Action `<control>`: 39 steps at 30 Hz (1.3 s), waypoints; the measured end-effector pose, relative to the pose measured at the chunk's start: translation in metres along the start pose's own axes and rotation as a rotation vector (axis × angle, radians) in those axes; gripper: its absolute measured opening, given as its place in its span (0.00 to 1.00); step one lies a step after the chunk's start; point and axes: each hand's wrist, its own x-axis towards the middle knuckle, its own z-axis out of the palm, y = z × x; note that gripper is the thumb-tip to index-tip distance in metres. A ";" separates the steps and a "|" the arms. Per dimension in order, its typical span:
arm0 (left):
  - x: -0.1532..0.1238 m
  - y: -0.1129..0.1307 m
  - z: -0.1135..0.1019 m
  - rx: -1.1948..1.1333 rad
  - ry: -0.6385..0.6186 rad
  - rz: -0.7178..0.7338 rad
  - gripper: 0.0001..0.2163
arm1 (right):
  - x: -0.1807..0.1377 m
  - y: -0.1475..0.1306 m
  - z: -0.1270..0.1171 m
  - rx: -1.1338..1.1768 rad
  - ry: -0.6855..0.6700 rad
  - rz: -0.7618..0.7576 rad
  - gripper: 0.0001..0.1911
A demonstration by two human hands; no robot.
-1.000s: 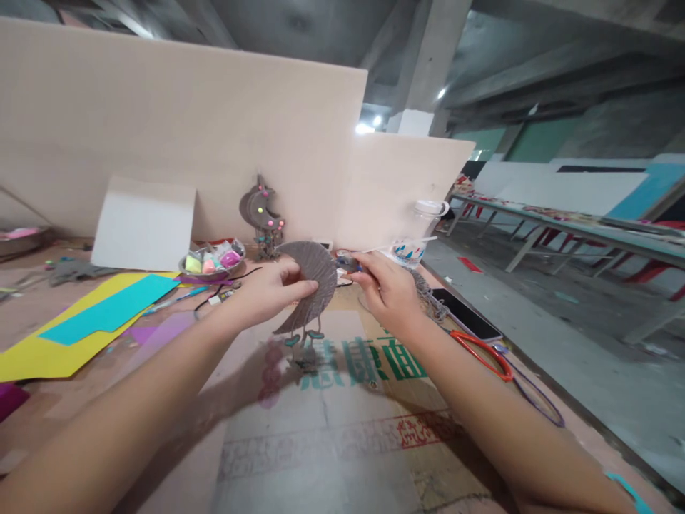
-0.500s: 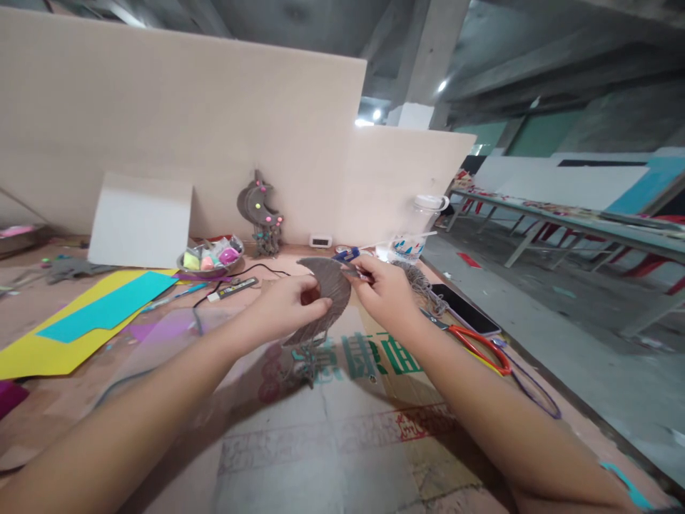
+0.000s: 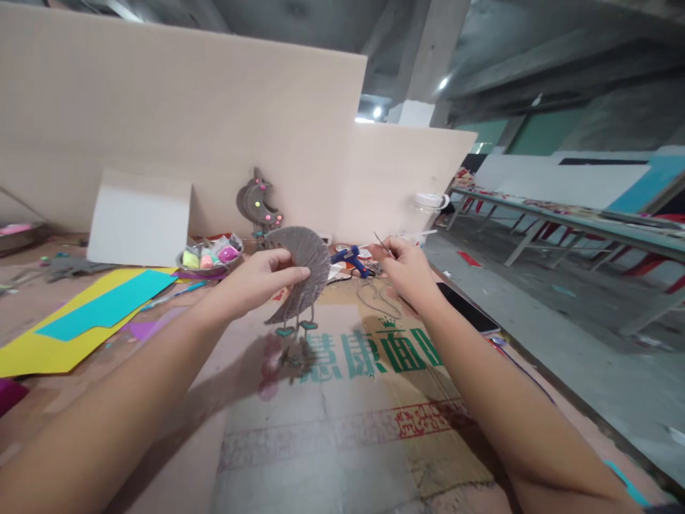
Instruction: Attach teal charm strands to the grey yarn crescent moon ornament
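The left hand [image 3: 262,280] is clamped on a gray moon [image 3: 310,264], held up over printed cardboard [image 3: 444,460] on the table [image 3: 48,410]; at least 2 teal hearts [image 3: 284,332] hang below it. Apart from it, the right hand [image 3: 411,273] pinches something thin [image 3: 382,243], too small to identify. Between them, farther back, lies a blue glue gun [image 3: 347,255]. Loose yarn [image 3: 386,308] lies near the right hand; a phone [image 3: 467,308] is beside that forearm.

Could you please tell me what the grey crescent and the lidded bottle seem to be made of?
Grey crescent: probably matte yarn, judging by its ridged strands; any core is hidden. Lidded bottle: likely smooth, clear plastic, since it looks see-through; possibly glass.
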 end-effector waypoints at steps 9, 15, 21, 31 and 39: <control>-0.002 0.004 0.000 -0.121 -0.017 0.004 0.14 | -0.012 -0.020 0.011 0.358 -0.247 -0.010 0.14; -0.001 0.001 0.002 -0.078 -0.029 0.034 0.17 | -0.026 -0.043 0.015 0.456 -0.360 -0.076 0.12; -0.001 0.000 0.003 -0.026 -0.042 0.047 0.15 | -0.031 -0.048 0.013 0.311 -0.363 -0.144 0.09; 0.005 -0.009 0.002 -0.419 0.019 -0.102 0.08 | -0.005 -0.016 -0.006 0.313 -0.078 -0.006 0.22; 0.005 -0.007 0.004 -0.454 0.036 -0.089 0.10 | -0.020 -0.026 0.004 0.101 -0.211 -0.356 0.18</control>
